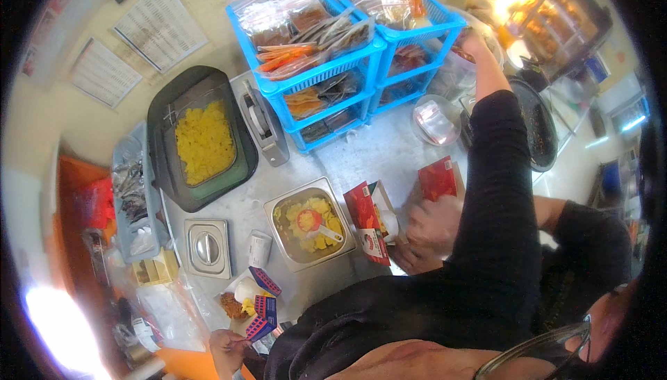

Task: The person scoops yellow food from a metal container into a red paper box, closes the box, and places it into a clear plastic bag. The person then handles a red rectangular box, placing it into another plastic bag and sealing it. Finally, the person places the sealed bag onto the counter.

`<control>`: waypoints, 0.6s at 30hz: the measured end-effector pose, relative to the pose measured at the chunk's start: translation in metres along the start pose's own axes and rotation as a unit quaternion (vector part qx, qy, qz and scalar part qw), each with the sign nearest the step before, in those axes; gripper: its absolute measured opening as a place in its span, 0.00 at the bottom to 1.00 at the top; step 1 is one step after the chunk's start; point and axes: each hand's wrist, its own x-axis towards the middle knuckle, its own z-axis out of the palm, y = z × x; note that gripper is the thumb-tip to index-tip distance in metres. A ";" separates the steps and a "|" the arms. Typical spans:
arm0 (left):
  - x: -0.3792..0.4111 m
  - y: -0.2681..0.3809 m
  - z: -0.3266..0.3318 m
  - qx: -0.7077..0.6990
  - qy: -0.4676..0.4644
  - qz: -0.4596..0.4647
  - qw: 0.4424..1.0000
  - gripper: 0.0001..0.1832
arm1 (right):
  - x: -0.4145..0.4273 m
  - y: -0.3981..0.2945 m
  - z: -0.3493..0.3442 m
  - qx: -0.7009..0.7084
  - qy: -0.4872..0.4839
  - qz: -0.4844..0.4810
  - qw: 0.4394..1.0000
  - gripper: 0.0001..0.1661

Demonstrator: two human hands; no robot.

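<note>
At the bottom left, my left hand (229,348) grips the edge of an open blue and red printed cardboard food box (264,312). A browned piece of fried food (233,305), a white rounded item and a bit of yellow food show in it. My right arm stretches across to the far side, where my right hand (473,42) is at a clear plastic tub (492,41) beside the blue racks; its fingertips are hidden. Under my right arm, another person's blurred hands (432,229) are at a red open food box (367,218), near a second red box (437,178).
A steel pan (272,205) holds yellow food and a red scoop (309,220); its lid (207,248) lies left. Blue tiered racks (323,85) hold bagged items. Behind are a lidded tray (156,135) of yellow food and a tape dispenser (263,124). A lit display case (599,20) stands far right.
</note>
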 end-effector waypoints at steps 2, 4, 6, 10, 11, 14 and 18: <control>-0.009 -0.022 -0.001 -0.004 -0.014 -0.008 1.000 0.18 | 0.001 0.003 -0.011 0.060 -0.026 0.050 0.997 0.18; -0.013 -0.028 -0.003 -0.036 -0.025 -0.058 0.997 0.17 | 0.006 0.007 -0.026 0.140 -0.056 0.106 0.983 0.18; -0.010 -0.016 -0.001 -0.021 -0.026 -0.075 0.997 0.15 | 0.006 0.009 -0.032 0.198 -0.071 0.141 0.967 0.17; -0.009 -0.003 -0.001 -0.058 -0.017 -0.113 0.992 0.15 | -0.014 -0.003 -0.051 0.138 -0.009 0.051 0.989 0.17; -0.012 -0.009 0.000 -0.066 -0.023 -0.141 0.987 0.15 | -0.020 -0.007 -0.059 0.100 0.015 0.007 0.995 0.17; -0.004 -0.018 0.001 -0.109 -0.074 -0.185 0.974 0.15 | -0.027 0.018 -0.119 -0.344 -0.006 -0.118 0.932 0.21; -0.015 -0.010 -0.019 -0.086 -0.098 -0.215 0.968 0.15 | -0.091 -0.085 -0.136 0.125 0.065 -0.065 0.988 0.22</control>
